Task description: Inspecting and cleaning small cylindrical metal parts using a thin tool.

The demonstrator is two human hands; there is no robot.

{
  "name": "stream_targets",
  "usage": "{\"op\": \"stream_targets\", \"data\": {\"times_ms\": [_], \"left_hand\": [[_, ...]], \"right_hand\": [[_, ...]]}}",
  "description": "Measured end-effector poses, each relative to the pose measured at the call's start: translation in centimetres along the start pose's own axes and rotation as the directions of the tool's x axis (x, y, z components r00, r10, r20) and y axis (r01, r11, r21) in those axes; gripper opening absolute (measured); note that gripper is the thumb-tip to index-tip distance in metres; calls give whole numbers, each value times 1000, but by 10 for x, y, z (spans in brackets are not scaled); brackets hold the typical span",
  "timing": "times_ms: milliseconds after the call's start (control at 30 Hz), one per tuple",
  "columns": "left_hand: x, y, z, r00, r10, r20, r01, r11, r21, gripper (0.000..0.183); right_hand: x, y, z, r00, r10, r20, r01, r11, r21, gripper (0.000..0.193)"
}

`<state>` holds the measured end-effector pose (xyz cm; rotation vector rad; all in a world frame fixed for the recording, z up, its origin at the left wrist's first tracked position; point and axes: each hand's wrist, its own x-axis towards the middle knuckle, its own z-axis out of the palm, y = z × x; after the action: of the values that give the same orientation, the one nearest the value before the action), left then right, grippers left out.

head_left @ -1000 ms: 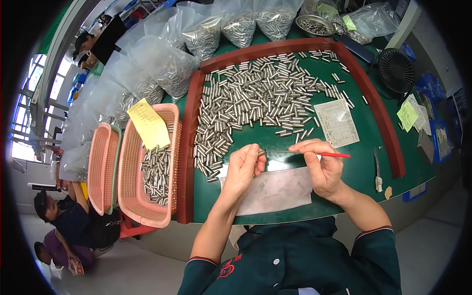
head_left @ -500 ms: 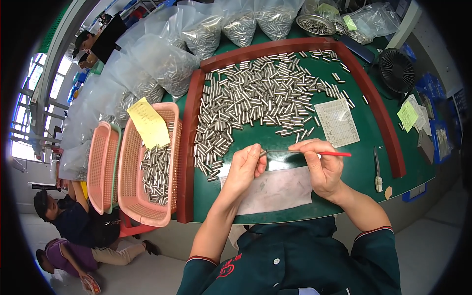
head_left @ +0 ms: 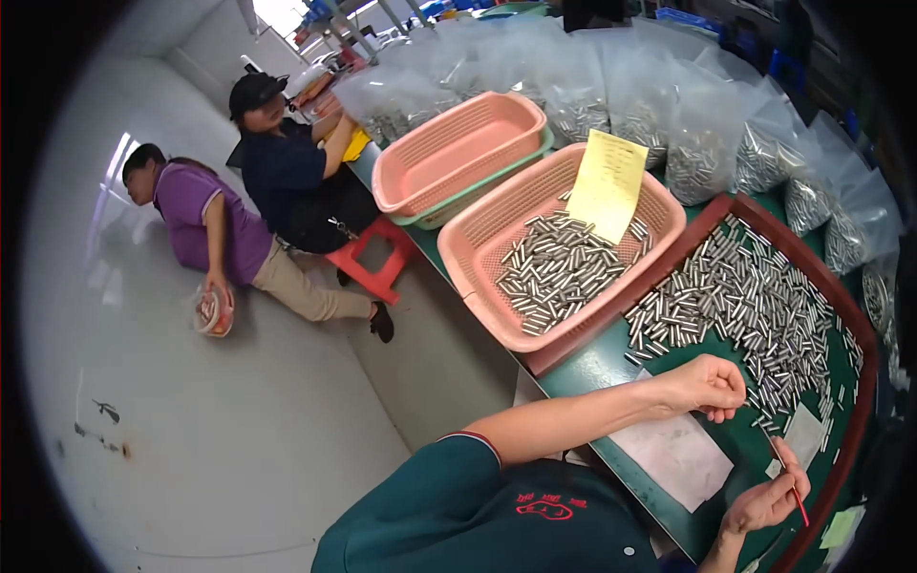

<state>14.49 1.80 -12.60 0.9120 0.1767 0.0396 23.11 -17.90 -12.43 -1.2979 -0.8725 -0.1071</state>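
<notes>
Smooth, glossy metal pins (head_left: 750, 310)

Head-worn fisheye, near above the worktable (head_left: 594, 365), facing down, angled leftward

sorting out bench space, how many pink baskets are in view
2: one pink basket nearer the person, holding metal pins and a yellow note; another pink basket just beyond it. Any stacked underneath would be hidden.
</notes>
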Motion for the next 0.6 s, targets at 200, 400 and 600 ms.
{"op": "stream_targets", "data": {"times_ms": [200, 400, 600], "left_hand": [[4, 0, -7, 994, 91, -54, -92, 996, 0, 12], [0, 2, -11, 979, 187, -76, -187, 982, 0, 12], [6, 2, -6, 959, 282, -37, -283, 959, -29, 13]], "right_hand": [[3, 11, -1, 997, -67, -36, 65, 996, -54, 18], [10, 6, 9, 908, -332, -255, 200, 879, -433, 22], [15, 6, -1, 961, -266, -78, 207, 876, -436, 25]]}}
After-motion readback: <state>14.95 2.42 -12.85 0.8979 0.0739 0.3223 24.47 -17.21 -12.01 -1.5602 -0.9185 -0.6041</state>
